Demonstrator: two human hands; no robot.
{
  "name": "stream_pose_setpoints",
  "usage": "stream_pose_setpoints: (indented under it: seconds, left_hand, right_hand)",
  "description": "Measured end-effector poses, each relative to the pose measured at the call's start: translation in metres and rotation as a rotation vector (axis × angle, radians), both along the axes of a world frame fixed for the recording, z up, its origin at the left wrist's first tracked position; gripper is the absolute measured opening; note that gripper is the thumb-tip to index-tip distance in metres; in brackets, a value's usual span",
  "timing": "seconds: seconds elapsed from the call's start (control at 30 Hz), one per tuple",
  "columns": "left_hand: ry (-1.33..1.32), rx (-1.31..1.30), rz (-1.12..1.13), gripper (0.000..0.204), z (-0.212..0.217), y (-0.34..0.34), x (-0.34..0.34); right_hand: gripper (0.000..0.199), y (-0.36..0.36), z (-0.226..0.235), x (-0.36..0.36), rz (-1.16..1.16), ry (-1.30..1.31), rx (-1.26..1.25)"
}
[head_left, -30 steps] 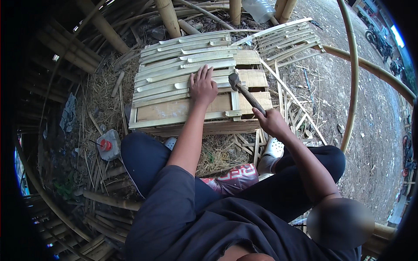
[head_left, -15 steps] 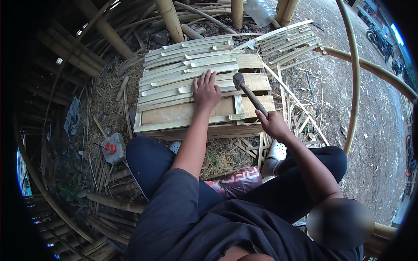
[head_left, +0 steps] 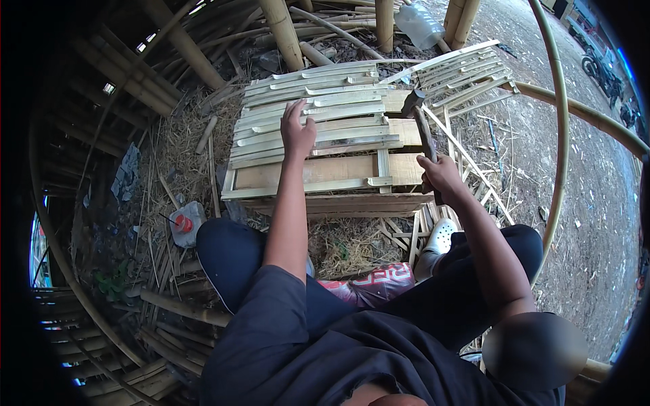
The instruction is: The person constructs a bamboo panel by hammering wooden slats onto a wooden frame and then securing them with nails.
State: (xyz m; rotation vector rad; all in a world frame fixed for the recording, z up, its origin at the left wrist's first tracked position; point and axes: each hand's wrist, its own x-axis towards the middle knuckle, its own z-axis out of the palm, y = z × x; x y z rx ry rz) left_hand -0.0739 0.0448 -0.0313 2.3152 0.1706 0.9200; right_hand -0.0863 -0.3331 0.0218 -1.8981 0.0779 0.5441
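Observation:
Pale split-bamboo slats (head_left: 271,144) lie side by side across a low wooden bench or crate (head_left: 406,164) of boards in front of me. My left hand (head_left: 298,132) is over the left-middle slats, fingers stretched forward and thumb apart, holding nothing; whether it touches them I cannot tell. On the right, my right hand (head_left: 443,177) is closed round the wooden handle of a hammer (head_left: 427,135). The hammer's dark head points away from me, above the right ends of the slats. One slat (head_left: 305,189) lies along the bench's near edge, with bare board between it and the others.
A slatted bamboo panel (head_left: 467,76) lies at the far right, beside loose strips. A square plastic jug (head_left: 187,227) with a red cap stands left of my knee. Bamboo posts (head_left: 282,34) rise at the back; a bent pole (head_left: 560,135) curves up on the right.
The view has shifted, so the scene sits further right. My left hand has moved left and away from the slats' middle. The hammer has swung more upright in my right hand.

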Motion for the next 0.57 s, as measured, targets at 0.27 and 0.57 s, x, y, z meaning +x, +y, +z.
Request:
stream_pose_setpoints:
  seconds: [0.27, 0.57]
  left_hand:
    - [0.569, -0.26, 0.745, 0.062, -0.028, 0.182, -0.1]
    - [0.928, -0.281, 0.777, 0.075, -0.043, 0.215, -0.149]
  right_hand:
    - [0.044, 0.033, -0.017, 0.023, 0.029, -0.014, -0.017]
    - [0.043, 0.074, -0.029, 0.017, 0.079, 0.02, -0.046]
